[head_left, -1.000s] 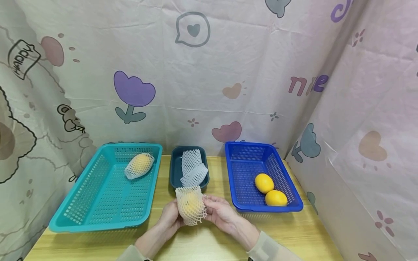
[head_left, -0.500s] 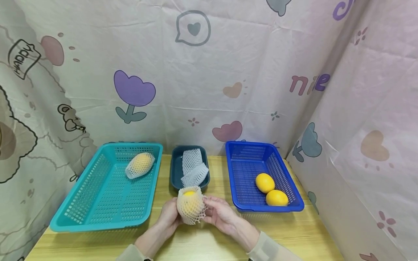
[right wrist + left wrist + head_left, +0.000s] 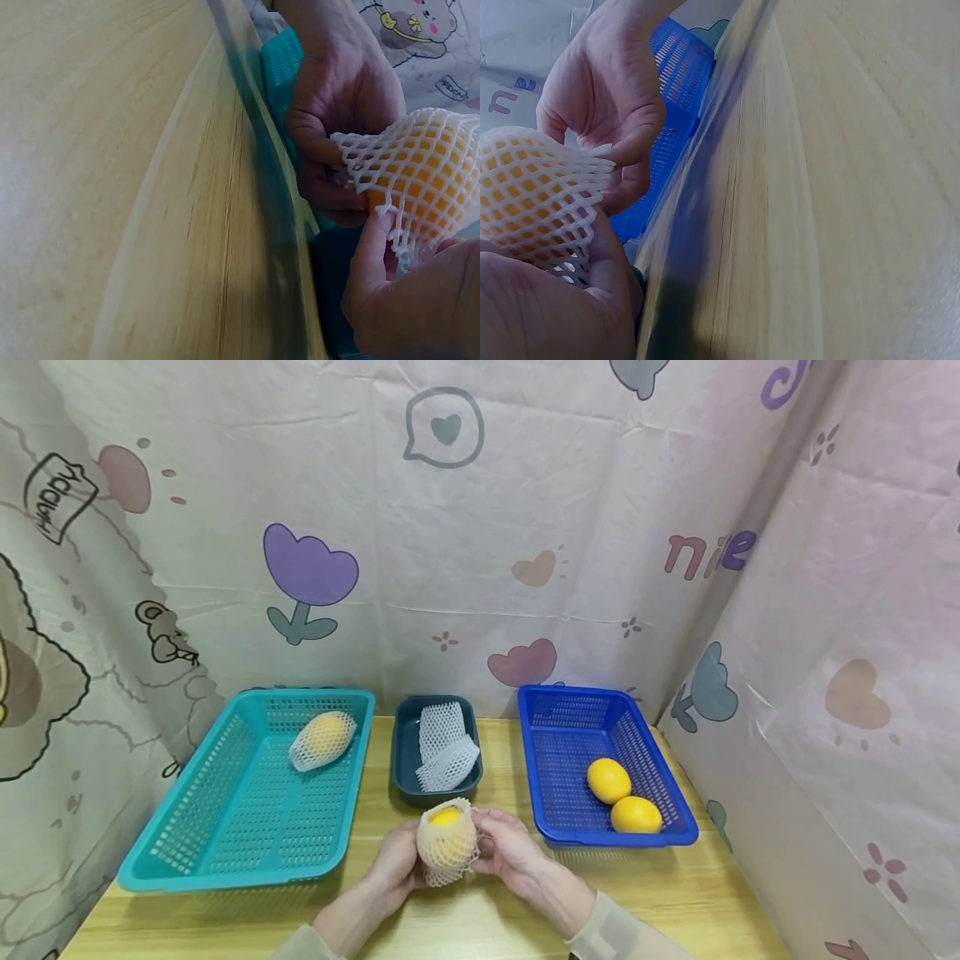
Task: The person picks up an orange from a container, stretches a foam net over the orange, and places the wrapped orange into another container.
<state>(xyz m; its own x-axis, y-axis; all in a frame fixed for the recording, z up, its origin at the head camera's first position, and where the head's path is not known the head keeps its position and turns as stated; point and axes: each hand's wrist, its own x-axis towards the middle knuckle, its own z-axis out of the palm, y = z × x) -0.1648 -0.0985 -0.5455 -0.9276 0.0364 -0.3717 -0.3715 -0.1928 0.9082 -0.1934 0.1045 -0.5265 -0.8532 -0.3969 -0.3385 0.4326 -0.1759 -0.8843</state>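
A yellow oval fruit, lemon-like in look, sits inside a white foam net sleeve (image 3: 447, 847) in front of the small dark bin. Its bare yellow top (image 3: 445, 817) shows through the sleeve's upper opening. My left hand (image 3: 397, 860) grips the netted fruit from the left, fingers partly hidden behind it. From the right, my right hand (image 3: 510, 852) pinches the net's edge between thumb and fingers. In the left wrist view, the net (image 3: 536, 191) stretches toward the right hand's fingertips. The right wrist view shows orange-yellow skin through the mesh (image 3: 427, 176), with both hands at the loose net edge.
A teal basket (image 3: 247, 883) on the left holds one netted yellow fruit (image 3: 324, 740). Flat foam nets (image 3: 447, 763) lie in the small dark bin (image 3: 405, 785) behind my hands. At right, a blue basket (image 3: 551, 793) holds two bare yellow fruits (image 3: 608, 781). A printed curtain hangs behind.
The fruit's yellow top has come into view through the net's upper opening. Both hands have brought the netted fruit slightly toward me and right, away from the dark bin.
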